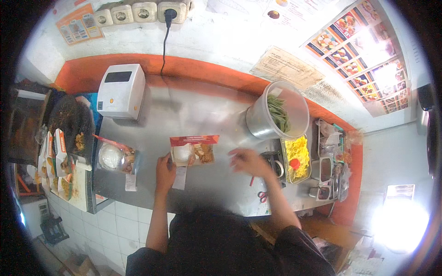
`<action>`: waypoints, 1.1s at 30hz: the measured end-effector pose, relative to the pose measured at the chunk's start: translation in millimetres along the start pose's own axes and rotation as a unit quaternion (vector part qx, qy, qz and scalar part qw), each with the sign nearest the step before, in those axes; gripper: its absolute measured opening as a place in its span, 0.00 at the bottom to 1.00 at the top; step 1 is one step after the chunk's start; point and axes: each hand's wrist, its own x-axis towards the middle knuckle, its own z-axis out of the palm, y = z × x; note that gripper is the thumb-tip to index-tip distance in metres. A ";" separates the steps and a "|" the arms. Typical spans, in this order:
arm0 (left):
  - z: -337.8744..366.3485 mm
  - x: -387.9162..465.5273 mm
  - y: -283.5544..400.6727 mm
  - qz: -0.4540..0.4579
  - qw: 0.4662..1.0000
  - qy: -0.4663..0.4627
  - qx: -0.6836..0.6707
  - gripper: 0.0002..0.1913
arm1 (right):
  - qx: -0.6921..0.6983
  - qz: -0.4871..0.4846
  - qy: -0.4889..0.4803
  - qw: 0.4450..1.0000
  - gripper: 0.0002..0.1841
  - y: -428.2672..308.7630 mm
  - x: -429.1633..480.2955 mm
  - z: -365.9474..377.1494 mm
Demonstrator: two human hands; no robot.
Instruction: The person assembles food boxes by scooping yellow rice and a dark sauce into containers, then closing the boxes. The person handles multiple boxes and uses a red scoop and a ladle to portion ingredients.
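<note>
My left hand grips the lower left corner of a paper meal box with a raised red flap. In the box, a white rice mound sits on the left, and a browned piece of food on the right. A paper slip hangs from its near edge. My right hand is in the air right of the box, motion-blurred, fingers spread, with nothing visible in them. Farther left stands a second meal box with rice under clear plastic and its own paper slip.
A white label printer stands at the back left. To the right are a clear bucket of green beans, a tray of yellow shredded food with a red cap, red-handled scissors, a tape roll and metal sauce containers. Folded cartons stand far left.
</note>
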 end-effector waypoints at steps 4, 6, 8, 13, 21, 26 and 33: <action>-8.9 -49.5 -5.2 0.072 0.992 -0.031 0.104 0.24 | -0.077 -0.045 0.312 0.946 0.13 -9.8 -9.4 -152.1; -10.0 -69.6 -11.6 0.144 0.973 -0.093 0.154 0.25 | -0.340 -0.044 0.399 0.851 0.13 19.6 32.7 -205.7; -2.8 -83.1 -17.0 0.232 0.941 -0.136 0.207 0.24 | -0.498 -0.100 0.424 0.750 0.11 60.0 79.2 -237.2; 16.8 -95.1 -15.7 0.283 0.899 -0.193 0.273 0.26 | -0.574 -0.036 0.397 0.715 0.10 80.9 116.1 -256.5; 37.4 -94.0 24.7 0.275 0.907 -0.233 0.216 0.29 | -0.072 -0.133 0.488 0.860 0.06 -55.3 -28.4 -119.7; 45.4 -86.2 28.3 0.291 0.905 -0.228 0.209 0.26 | 0.160 -0.090 0.338 0.923 0.08 -50.4 -52.7 24.8; 40.0 -89.1 16.3 0.307 0.903 -0.230 0.192 0.26 | -0.231 -0.129 0.220 0.939 0.07 25.0 64.8 157.7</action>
